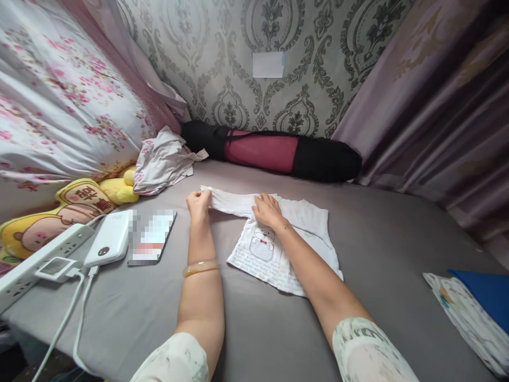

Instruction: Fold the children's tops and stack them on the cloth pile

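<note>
A small white shirt point(290, 276) with a printed bear and rows of lettering lies on the grey sheet. One side of it is folded over, and a sleeve stretches out to the left. My left hand point(198, 202) is closed on the cuff end of that sleeve. Near the shoulder, my right hand point(267, 210) rests on top of the cloth with its fingers spread and slightly bent. The part of the shirt beneath my right hand and forearm is hidden.
A phone point(153, 239), a white power bank point(109, 239) and a power strip point(47, 262) with cables lie left. Behind are a crumpled cloth point(165, 162) and a black and red long bag point(262, 153). Folded clothes point(465, 313) sit at right.
</note>
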A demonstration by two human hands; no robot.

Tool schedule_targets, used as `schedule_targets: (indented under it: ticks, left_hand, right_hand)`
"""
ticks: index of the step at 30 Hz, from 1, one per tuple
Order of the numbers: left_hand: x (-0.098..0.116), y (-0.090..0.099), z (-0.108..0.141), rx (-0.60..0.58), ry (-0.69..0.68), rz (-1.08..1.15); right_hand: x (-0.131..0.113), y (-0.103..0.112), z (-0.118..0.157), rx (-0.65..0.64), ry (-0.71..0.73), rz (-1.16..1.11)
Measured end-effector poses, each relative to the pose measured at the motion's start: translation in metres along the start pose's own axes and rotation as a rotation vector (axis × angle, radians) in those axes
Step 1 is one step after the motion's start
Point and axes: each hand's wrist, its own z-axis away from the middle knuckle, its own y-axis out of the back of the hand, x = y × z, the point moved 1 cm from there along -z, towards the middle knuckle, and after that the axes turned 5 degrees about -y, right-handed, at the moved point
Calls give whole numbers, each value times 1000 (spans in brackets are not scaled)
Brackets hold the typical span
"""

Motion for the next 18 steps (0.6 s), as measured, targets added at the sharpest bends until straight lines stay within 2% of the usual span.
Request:
schedule_targets:
  ticks: [2, 4, 7, 13, 16, 18]
  left_hand:
    - [6, -1, 0, 56, 142, 303]
    - [12, -4, 2, 10, 214, 540]
    - [22, -8, 6, -100, 260, 778]
    - [37, -17, 13, -260, 191, 1006]
    - [44, -26, 19, -272, 192, 1030]
    - [48, -33, 24, -254, 168, 1020]
  right_hand:
    - [-1, 2, 0, -15, 4, -9]
    - [-2, 4, -2, -35, -18, -12]
    - [-6, 9, -8, -89, -47, 6]
    - [-13, 19, -17, -225, -86, 74]
    - [-11, 19, -20, -221, -85, 46]
    - [-6, 20, -19, -156, -80, -53]
